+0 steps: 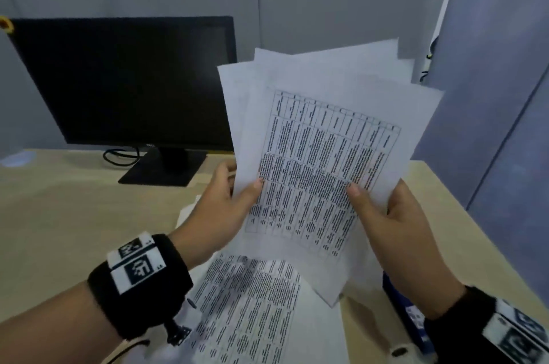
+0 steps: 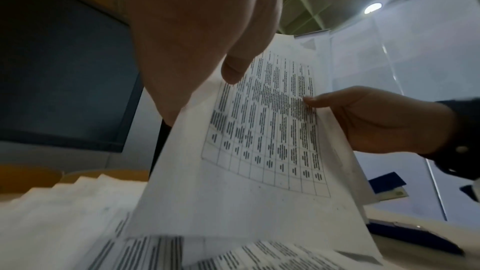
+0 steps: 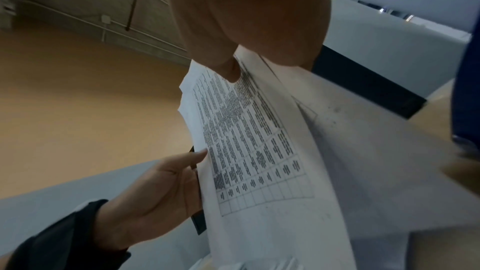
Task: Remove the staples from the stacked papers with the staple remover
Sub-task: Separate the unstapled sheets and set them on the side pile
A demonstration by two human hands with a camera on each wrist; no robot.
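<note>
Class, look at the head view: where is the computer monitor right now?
The monitor stands at the desk's far left, left of the fanned papers held up by both hands.

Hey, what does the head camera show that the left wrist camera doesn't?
Only the head view shows the monitor's stand and cable, plus both marker wristbands. Only the left wrist view shows the ceiling light. Both show the left hand and right hand pinching the fanned printed sheets above the papers on the desk, and the dark monitor.
</note>
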